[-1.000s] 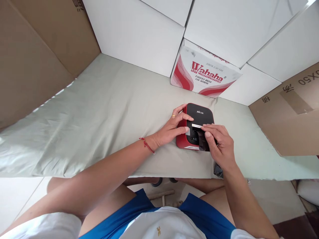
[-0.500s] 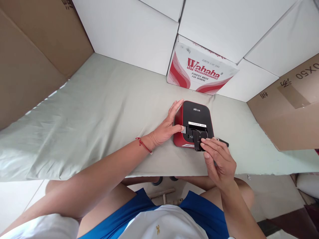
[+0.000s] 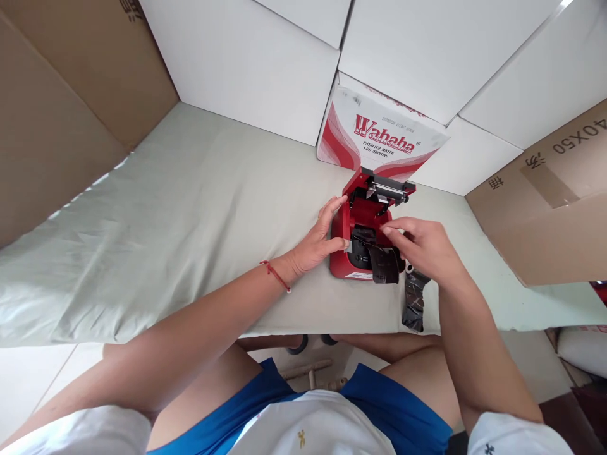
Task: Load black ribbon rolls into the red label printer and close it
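Note:
A small red-and-black label printer (image 3: 339,265) sits on the cloth with its lid (image 3: 355,183) raised, showing the red inside and a roller under the lid. My left hand (image 3: 317,243) grips the printer's left side, thumb on a grey tab and fingers spread along the edge. My right hand (image 3: 420,243) is at the right of the opening, thumb and forefinger pinched together; whether anything is between them is hidden. From the opening a black strip (image 3: 385,264) hangs over the front. Beside the printer lies a crumpled black strip (image 3: 414,302) with a small white-ended core.
Pale green cloth (image 3: 190,221) covers the surface. Behind the printer stands a Wahaha water carton (image 3: 379,136) before stacked white boxes (image 3: 256,63). Brown cartons rise at the left (image 3: 71,114) and right (image 3: 554,202). The surface's front edge lies just above my knees.
The printer's lid has swung up from closed. My right hand has moved from the front strip up to the right side of the opening. My left hand stays put.

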Motion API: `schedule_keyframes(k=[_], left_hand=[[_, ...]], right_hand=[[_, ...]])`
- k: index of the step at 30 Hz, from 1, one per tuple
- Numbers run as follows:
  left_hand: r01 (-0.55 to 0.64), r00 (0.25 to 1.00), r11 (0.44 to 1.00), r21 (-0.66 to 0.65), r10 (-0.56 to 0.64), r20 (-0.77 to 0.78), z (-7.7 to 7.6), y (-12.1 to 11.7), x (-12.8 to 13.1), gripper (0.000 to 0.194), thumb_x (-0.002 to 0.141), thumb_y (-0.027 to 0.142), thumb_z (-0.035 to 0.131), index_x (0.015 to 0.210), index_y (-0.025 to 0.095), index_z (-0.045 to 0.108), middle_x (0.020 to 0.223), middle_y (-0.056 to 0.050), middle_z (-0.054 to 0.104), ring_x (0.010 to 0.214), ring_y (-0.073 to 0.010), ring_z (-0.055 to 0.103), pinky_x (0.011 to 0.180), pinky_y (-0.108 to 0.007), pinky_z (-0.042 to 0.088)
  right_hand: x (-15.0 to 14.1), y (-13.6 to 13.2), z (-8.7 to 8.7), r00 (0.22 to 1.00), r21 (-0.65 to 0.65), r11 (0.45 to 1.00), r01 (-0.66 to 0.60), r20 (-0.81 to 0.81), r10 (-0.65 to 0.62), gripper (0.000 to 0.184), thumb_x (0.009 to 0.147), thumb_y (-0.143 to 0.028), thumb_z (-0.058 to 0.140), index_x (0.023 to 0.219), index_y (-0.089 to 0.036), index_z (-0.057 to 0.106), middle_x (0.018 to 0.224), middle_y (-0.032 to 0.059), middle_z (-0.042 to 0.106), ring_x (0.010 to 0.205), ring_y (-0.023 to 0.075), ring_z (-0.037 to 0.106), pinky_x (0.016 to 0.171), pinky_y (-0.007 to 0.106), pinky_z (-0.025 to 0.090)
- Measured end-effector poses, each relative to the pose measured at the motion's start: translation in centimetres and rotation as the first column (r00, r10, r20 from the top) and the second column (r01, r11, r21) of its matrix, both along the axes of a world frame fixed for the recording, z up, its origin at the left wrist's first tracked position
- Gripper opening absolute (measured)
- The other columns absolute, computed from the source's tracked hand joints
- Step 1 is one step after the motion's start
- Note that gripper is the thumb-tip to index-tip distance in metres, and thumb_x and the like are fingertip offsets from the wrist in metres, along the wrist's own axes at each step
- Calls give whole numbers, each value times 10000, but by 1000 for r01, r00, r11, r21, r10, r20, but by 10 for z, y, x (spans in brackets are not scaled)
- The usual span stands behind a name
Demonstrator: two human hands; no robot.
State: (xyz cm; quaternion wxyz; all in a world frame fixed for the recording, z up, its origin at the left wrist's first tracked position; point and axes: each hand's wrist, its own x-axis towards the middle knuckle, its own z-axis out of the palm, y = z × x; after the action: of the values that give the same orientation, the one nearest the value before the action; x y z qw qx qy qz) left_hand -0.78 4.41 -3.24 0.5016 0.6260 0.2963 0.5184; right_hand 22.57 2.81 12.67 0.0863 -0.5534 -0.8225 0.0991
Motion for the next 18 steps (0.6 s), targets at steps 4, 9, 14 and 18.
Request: schedule_keyframes(k=[4, 9, 14, 18], left_hand=[[35, 998, 994, -99, -31, 46, 1, 1, 1, 997, 855, 403, 743, 1754, 394, 311, 1928, -26, 186, 1841, -393, 74, 1524, -665, 67], [30, 999, 996, -81, -28, 23, -1, 2, 0, 961, 863, 419, 741, 1740, 390, 350, 1900, -40, 237, 1813, -426, 161, 1510, -688, 154], [27, 999, 1000, -5, -26, 20, -6, 3, 0, 890, 914, 393, 693, 1737, 413, 356, 1861, -31, 336, 1769, -400, 283, 1480, -697, 256], [26, 999, 1000, 1, -26, 23, -6, 2, -1, 881, 923, 377, 674, 1741, 418, 349, 1837, -27, 382, 1746, -385, 323, 1469, -701, 277]], right_hand=[[-37, 48, 6, 938, -262, 965, 20, 340, 73, 354, 1081, -366, 685, 1385, -199, 752, 1353, 91, 752, 1245, 200, 723, 1132, 399, 615], [-69, 53, 11, 844, -351, 933, 75, 522, 128, 400, 1081, -460, 696, 1329, -146, 721, 1339, 129, 709, 1247, 208, 686, 1126, 424, 619], [-18, 13, 55, 928, -187, 976, 108, 370, -32, 374, 1107, -430, 572, 1399, -255, 725, 1330, 54, 765, 1056, 177, 700, 958, 336, 561], [62, -9, 79, 987, -216, 966, 144, -36, -155, 717, 969, -842, 622, 1347, -249, 761, 1223, 79, 789, 1018, 209, 715, 844, 321, 570]])
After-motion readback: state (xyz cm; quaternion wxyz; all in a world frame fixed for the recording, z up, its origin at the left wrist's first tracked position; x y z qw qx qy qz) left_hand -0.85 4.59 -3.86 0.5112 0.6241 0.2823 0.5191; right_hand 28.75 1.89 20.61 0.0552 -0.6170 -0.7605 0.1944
